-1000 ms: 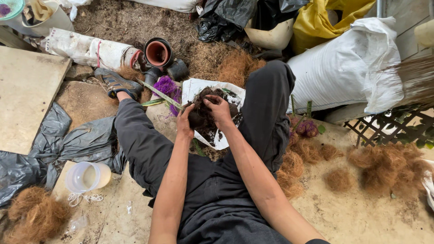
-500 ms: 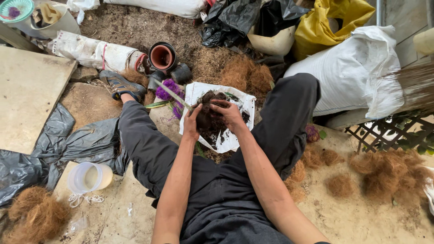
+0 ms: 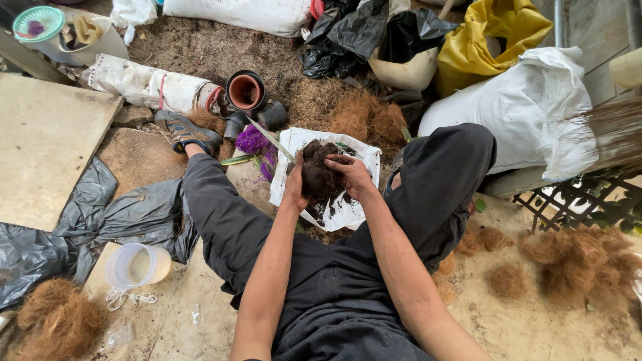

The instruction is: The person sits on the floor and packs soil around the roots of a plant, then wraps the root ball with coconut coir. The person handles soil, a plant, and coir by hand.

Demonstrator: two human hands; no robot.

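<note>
I sit on the ground with my legs spread, in dark trousers. Both my hands clasp a dark clump of soil and roots [image 3: 319, 175] over a white plastic sheet [image 3: 348, 207] strewn with soil. My left hand [image 3: 295, 188] presses the clump's left side. My right hand [image 3: 352, 175] cups its right and top. A purple flowering plant [image 3: 254, 142] lies just left of the sheet, with a thin stick or blade [image 3: 271, 138] slanting across it.
A terracotta pot [image 3: 245, 91] and small black pots [image 3: 271, 114] lie beyond the plant. Coconut fibre clumps [image 3: 575, 264] are scattered right and lower left. White sacks [image 3: 528, 113], a yellow bag [image 3: 498, 37], black plastic [image 3: 87, 220], a white cup [image 3: 137, 265] and a board [image 3: 47, 144] surround me.
The view has drifted slightly. My hands stay on the soil clump, kneading it over the white sheet; my right knee appears raised more toward the sack.
</note>
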